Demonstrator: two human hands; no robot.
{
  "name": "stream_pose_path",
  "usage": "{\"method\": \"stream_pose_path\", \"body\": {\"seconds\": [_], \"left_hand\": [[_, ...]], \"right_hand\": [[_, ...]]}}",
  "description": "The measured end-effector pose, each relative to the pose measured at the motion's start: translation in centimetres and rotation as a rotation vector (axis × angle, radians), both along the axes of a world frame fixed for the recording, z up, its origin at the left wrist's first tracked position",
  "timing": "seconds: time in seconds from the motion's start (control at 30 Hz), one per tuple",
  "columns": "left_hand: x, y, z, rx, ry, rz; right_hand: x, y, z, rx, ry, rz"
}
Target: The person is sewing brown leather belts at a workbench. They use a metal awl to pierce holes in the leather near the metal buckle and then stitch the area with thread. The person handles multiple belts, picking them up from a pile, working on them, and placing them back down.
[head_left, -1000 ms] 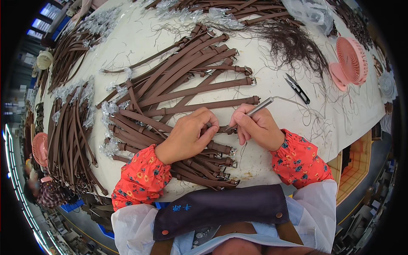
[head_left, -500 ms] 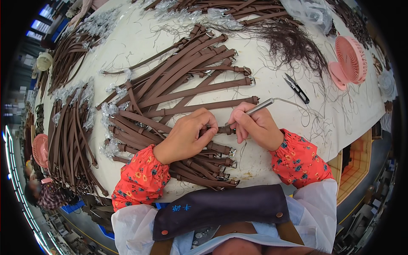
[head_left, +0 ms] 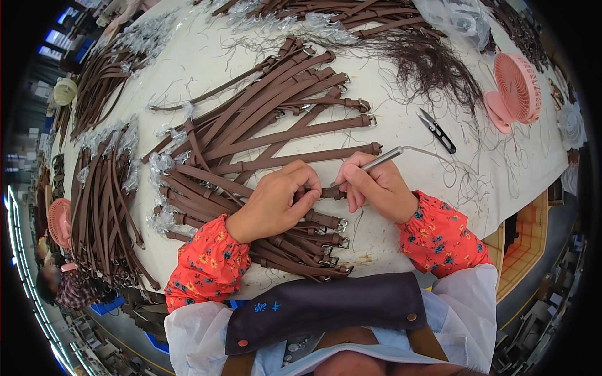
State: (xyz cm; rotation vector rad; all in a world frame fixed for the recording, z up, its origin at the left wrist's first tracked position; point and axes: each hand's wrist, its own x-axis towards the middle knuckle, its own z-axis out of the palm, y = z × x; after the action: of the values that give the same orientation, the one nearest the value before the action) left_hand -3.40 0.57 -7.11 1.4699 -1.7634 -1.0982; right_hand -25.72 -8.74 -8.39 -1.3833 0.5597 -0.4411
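My left hand [head_left: 279, 200] is closed on the end of a brown belt [head_left: 334, 192], its fingertips pinched near a keeper loop. My right hand [head_left: 370, 185] grips a slim metal pen-like tool [head_left: 385, 156] with a thin cable at its upper end, its tip down at that belt beside my left fingertips. Under and around both hands lies a pile of brown belts [head_left: 282, 138] with silver buckles and clear plastic wrap on some ends. Black thread snips [head_left: 438, 130] lie to the right of the tool.
More wrapped belts [head_left: 106, 200] lie at the left and along the back. A tangle of dark threads [head_left: 420, 66] and a pink fan [head_left: 514, 88] are at the right. Yellow crates [head_left: 527, 244] stand beside the white table [head_left: 508, 163]. A co-worker [head_left: 75, 288] is at the lower left.
My right hand and the tool have shifted very slightly left and up since a second ago. My left hand stays nearly in place, pinched on the belt.
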Motion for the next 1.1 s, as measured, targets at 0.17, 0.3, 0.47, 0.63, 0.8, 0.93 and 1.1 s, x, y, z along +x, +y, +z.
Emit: {"method": "stream_pose_path", "body": {"seconds": [0.17,0.3,0.47,0.63,0.8,0.93,1.1], "left_hand": [[0.0,0.0,0.0,0.002,0.001,-0.002],[0.0,0.0,0.1,-0.004,0.043,0.051],[-0.3,0.1,0.4,-0.002,-0.043,0.004],[0.4,0.2,0.8,0.016,-0.102,-0.233],[1.2,0.4,1.2,0.165,-0.113,-0.562],[0.5,0.0,3.8,0.317,-0.204,-0.491],[-1.7,-2.7,3.1,-0.169,-0.365,-0.289]], "right_hand": [[0.0,0.0,0.0,0.004,-0.003,-0.002],[0.0,0.1,0.2,-0.005,0.013,-0.024],[-0.3,-0.2,-0.5,-0.062,-0.095,-0.115],[-0.7,-1.3,0.0,-0.189,-0.173,-0.227],[-2.7,-2.9,-0.3,-0.338,-0.131,-0.294],[-4.9,-3.8,0.1,-0.504,0.020,-0.280],[-4.7,-4.0,0.1,-0.498,-0.007,-0.291]]}}
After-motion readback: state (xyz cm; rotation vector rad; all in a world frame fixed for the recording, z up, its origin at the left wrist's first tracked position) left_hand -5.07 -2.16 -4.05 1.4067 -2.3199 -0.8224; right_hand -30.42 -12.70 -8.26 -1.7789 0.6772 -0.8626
